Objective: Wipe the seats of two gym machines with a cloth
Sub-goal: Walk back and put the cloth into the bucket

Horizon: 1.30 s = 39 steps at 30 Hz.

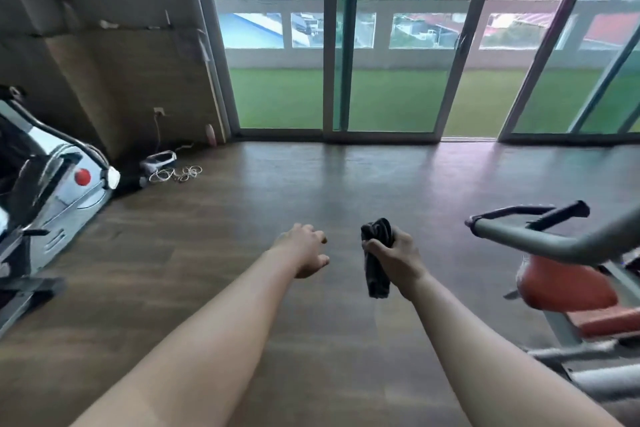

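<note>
Both hands reach forward over the wooden floor (311, 184), bare forearms stretched out from the bottom of the view. The right hand (398, 262) is closed around a dark cloth (375, 253), rolled or bunched, which sticks up above the fist and hangs down below it. The left hand (306, 250) holds nothing; its fingers are loosely curled and apart, and it hovers just beside the right hand without touching it or the cloth.

To the right stands a gym machine (571, 288) with a grey curved handlebar (526, 236) tipped in black grips and an orange-red body; its seat cannot be made out. At the left edge is a second machine (52, 191), silver and black with a red round spot on its housing. Near it, by the wall, a tangle of white cable (175, 173) lies on the floor beneath a wall socket (158, 111). Ahead, tall sliding glass doors (381, 62) look onto a green lawn and a low balcony wall.
</note>
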{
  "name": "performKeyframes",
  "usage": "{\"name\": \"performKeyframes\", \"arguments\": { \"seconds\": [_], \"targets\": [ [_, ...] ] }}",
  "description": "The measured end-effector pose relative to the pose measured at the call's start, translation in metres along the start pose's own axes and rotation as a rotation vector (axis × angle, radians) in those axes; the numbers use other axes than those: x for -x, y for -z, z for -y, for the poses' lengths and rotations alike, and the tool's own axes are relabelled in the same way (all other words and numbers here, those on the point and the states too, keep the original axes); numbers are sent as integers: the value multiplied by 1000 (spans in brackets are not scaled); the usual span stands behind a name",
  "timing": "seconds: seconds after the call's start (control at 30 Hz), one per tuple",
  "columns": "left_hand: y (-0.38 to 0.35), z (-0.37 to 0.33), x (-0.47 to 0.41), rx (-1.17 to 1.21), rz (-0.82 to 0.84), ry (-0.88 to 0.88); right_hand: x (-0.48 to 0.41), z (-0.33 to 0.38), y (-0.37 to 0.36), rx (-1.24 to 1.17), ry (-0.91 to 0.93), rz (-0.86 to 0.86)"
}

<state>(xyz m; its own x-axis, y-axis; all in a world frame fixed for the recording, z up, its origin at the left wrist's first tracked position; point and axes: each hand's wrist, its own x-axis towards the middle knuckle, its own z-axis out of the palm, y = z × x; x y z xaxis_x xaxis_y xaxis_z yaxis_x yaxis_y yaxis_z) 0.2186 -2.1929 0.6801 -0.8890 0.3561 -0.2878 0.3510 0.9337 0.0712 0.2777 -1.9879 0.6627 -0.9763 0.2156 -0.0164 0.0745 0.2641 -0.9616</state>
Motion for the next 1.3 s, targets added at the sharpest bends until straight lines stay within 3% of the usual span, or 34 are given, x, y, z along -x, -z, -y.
{"name": "performKeyframes", "arguments": {
  "seconds": [0.37, 0.6, 0.83, 1.3],
  "targets": [
    [101, 41, -348, -61, -10, -153, -340, -6, 16, 44, -5, -177],
    [178, 6, -568, -169, 9, -339, -517, -16, 76, 28, -91, -383],
    [225, -114, -777, -198, -20, -508, -676, -51, 206, -2, -137, -547],
    [312, -421, -1148, -210, -45, -823, -958, -128, 519, 42, -207, -800]
  ]
}}
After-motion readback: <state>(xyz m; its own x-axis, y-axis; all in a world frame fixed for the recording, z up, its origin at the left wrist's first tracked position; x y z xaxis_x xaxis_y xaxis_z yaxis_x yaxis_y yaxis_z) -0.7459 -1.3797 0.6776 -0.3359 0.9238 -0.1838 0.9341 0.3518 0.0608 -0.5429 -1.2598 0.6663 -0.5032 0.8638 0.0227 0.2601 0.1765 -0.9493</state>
